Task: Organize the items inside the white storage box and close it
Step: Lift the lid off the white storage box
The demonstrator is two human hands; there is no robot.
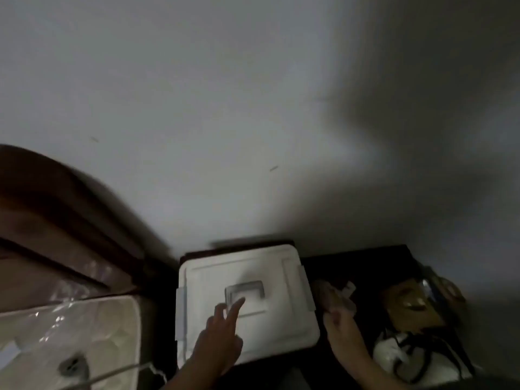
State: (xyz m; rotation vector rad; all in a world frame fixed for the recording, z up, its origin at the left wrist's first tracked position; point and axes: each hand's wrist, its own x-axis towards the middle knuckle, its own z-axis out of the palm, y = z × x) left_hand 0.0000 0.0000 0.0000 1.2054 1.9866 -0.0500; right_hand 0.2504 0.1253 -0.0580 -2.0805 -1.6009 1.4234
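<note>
White box (pixel 275 280), left hand (pixel 222 336) seemingly outstretched.

You are looking at a dim, grainy picture — motion blur is smearing every edge. A broad shadow is darkening the wall (pixel 422 136) on the right, while its left is catching soft grey light. Glare is glinting off the mattress (pixel 70 327) plastic — wide-angle distortion is bending the headboard (pixel 56 215).
</note>
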